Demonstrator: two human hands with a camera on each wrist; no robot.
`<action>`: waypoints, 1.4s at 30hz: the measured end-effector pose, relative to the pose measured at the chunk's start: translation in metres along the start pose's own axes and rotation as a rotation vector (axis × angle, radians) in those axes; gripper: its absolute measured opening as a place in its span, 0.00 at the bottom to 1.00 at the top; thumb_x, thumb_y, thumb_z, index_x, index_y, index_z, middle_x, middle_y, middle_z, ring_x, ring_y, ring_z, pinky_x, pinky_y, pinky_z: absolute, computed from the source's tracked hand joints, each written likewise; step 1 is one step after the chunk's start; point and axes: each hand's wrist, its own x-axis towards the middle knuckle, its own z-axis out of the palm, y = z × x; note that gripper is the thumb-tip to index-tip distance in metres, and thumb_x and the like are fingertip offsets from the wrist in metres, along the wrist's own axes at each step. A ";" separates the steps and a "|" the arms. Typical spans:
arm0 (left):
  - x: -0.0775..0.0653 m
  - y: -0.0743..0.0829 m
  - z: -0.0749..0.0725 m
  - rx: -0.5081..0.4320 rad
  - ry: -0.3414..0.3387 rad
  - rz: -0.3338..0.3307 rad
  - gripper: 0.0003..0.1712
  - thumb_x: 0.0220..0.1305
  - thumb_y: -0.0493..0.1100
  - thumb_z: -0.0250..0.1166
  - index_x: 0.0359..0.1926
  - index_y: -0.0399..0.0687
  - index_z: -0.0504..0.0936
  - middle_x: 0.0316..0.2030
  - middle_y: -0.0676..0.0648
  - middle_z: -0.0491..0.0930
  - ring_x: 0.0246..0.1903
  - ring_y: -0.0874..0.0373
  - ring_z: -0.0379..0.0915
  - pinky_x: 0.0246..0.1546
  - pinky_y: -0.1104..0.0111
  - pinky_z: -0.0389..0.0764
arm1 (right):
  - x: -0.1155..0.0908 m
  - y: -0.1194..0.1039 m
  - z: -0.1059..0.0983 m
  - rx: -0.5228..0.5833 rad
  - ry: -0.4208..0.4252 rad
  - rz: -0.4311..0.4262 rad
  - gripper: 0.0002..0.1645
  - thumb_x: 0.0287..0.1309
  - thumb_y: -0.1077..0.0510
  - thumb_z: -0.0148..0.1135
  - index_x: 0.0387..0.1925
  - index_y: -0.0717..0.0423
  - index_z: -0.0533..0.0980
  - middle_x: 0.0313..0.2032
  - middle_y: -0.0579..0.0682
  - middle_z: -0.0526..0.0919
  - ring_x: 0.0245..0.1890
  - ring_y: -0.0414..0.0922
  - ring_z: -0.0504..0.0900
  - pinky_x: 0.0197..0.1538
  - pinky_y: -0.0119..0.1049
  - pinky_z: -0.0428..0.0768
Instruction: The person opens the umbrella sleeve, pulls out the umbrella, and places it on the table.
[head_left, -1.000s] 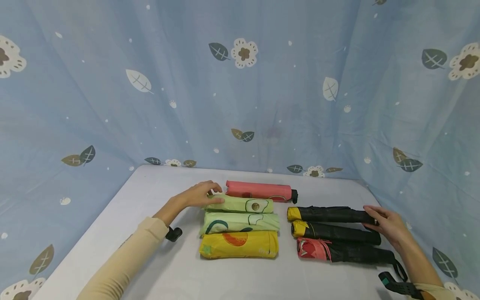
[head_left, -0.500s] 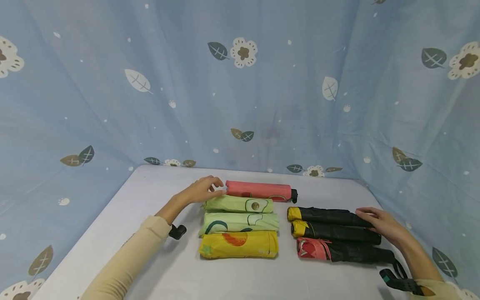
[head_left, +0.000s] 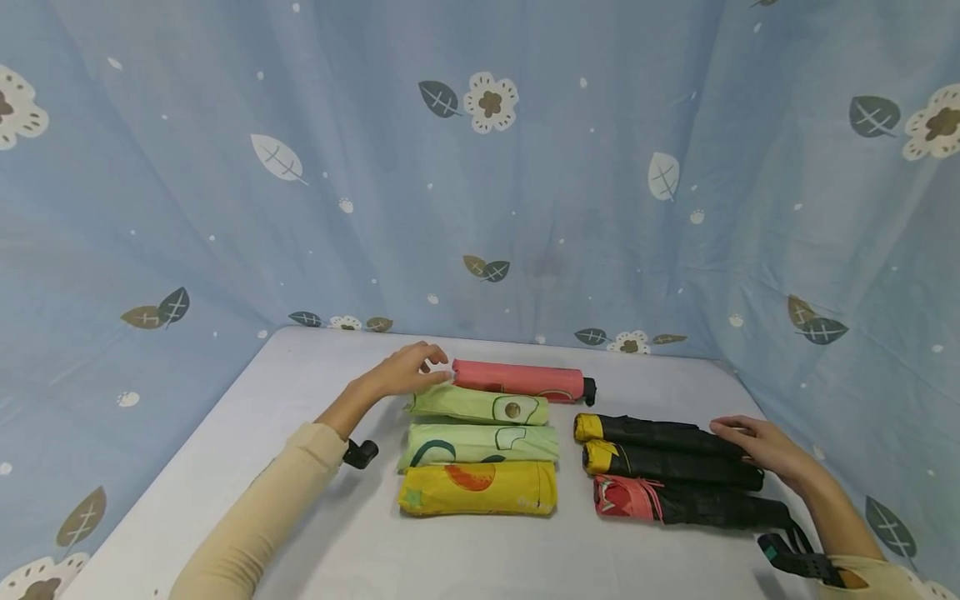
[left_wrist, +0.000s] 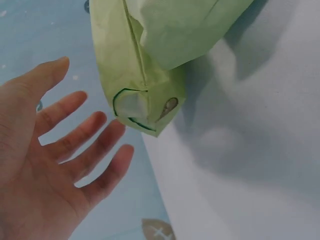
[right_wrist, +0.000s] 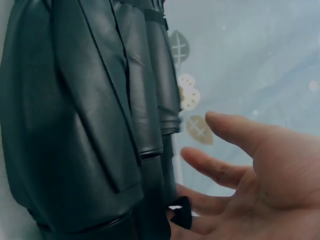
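Note:
Two light green folded umbrellas with avocado prints, a far one (head_left: 480, 405) and a nearer one (head_left: 480, 444), lie side by side left of centre. My left hand (head_left: 405, 372) is beside the far one's left end, fingers spread and loosely bent. In the left wrist view a fingertip meets this umbrella's end (left_wrist: 145, 107); whether it touches, I cannot tell. At the right, my right hand (head_left: 765, 446) is at the right end of a black folded umbrella (head_left: 660, 433) with a yellow tip. Its thumb and forefinger stand apart from the fabric in the right wrist view; other fingertips are partly hidden.
Behind the green pair lies a red folded umbrella (head_left: 517, 379) with a black handle. A yellow one (head_left: 480, 489) lies in front. Nearer than the far black umbrella are another black-and-yellow one (head_left: 675, 465) and a black-and-red one (head_left: 697, 504). A patterned blue curtain (head_left: 555, 183) backs the white table (head_left: 480, 558).
My left hand has moved slightly away from me and off the far green umbrella, whose left end now sits a little farther back. My right hand has shifted left over the far black umbrella's end.

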 end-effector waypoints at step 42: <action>0.063 0.008 -0.002 0.057 -0.191 -0.018 0.29 0.70 0.49 0.60 0.64 0.38 0.69 0.63 0.34 0.69 0.64 0.40 0.65 0.62 0.50 0.69 | 0.066 -0.131 0.046 -0.192 0.172 -0.404 0.28 0.68 0.44 0.57 0.55 0.63 0.77 0.52 0.65 0.82 0.51 0.61 0.81 0.52 0.56 0.80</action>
